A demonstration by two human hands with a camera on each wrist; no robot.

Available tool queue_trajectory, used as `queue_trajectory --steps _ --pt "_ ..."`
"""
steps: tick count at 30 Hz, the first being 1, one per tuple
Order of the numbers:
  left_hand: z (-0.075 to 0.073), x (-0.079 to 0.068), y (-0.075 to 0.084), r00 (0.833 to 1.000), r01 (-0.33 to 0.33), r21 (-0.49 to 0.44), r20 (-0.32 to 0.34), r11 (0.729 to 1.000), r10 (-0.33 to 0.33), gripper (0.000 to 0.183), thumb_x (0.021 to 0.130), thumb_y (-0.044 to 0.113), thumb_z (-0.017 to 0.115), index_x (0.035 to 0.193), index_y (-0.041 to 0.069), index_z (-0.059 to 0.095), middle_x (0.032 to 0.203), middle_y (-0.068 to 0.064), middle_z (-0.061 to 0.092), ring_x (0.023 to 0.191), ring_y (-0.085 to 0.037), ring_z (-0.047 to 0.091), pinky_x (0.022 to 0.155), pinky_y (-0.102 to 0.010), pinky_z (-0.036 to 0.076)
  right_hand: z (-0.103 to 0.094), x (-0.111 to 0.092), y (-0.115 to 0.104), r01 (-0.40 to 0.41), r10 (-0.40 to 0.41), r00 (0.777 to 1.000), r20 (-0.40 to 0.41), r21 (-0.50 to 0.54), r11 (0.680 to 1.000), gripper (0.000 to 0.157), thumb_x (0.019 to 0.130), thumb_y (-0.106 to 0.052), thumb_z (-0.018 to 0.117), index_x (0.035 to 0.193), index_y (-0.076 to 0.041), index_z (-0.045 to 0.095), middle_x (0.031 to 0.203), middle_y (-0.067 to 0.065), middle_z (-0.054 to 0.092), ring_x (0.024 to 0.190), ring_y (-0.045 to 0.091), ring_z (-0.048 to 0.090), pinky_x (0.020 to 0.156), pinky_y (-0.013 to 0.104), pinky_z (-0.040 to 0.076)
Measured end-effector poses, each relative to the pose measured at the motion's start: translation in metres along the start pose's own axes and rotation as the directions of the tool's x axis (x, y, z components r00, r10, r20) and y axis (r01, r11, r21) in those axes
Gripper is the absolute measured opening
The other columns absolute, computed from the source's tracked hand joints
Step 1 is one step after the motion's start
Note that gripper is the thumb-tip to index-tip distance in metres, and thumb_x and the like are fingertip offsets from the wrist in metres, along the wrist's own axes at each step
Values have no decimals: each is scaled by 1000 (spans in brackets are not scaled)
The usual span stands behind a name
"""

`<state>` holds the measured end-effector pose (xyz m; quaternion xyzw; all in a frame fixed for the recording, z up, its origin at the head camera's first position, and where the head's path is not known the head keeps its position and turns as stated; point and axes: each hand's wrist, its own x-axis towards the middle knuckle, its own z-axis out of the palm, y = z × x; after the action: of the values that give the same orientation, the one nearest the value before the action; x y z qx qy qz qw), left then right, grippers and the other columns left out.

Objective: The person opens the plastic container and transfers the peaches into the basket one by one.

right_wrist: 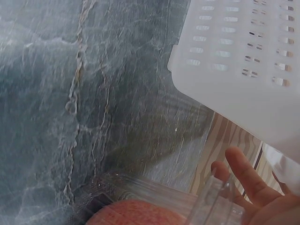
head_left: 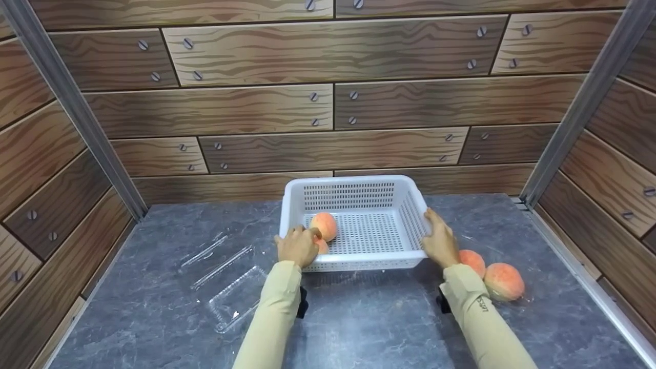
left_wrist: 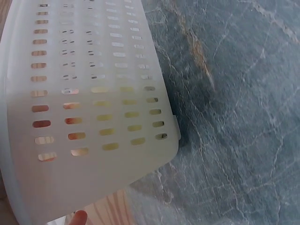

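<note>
Forearms [head_left: 270, 315] stretched forward, well apart; left grip [head_left: 298, 246] curled, palm down; right grip [head_left: 441, 241] angled inward

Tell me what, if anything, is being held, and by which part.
A white perforated plastic basket, by its rim: the left hand on the left side, the right hand on the right, both toward the near corners.

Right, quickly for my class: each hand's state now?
Left hand: holding the basket near its front left corner.
Right hand: holding the basket's right rim.
</note>
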<state>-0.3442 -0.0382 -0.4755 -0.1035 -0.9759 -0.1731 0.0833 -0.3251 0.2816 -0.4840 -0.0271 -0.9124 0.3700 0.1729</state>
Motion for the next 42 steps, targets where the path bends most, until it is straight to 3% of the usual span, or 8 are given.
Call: queue_trajectory --steps 7,11,35,42 --pt "1 -2 2 998 10 -21 -61 1000 -12 11 87 11 66 98 11 69 100 -12 64 101 -33 63 88 -64 43 1 0 2 5 -5 1000 -1 10 1000 73 74 11 48 146 8 43 153 27 41 130 52 46 105 64 38" --pt "2 -2 2 997 8 -24 -82 1000 -10 12 87 11 65 98 10 71 100 -12 63 100 -33 63 87 -63 43 1 0 1 0 0 1000 1 12 1000 74 74 11 50 147 8 41 152 28 41 130 53 46 107 63 38" --pt "1 -2 2 996 22 -15 -81 1000 -23 9 88 11 64 96 11 69 99 -10 63 101 -31 63 90 -62 42 1 2 -1 -5 5 1000 2 30 1000 74 73 11 48 147 9 42 152 28 41 133 51 44 109 61 36" --pt "2 -9 -3 983 -78 5 -164 997 77 17 97 24 64 100 8 69 105 -15 65 102 -34 61 86 -60 43 -1 1 -1 -19 19 1000 16 27 999 74 76 11 48 149 8 39 151 27 42 134 50 43 111 60 34"
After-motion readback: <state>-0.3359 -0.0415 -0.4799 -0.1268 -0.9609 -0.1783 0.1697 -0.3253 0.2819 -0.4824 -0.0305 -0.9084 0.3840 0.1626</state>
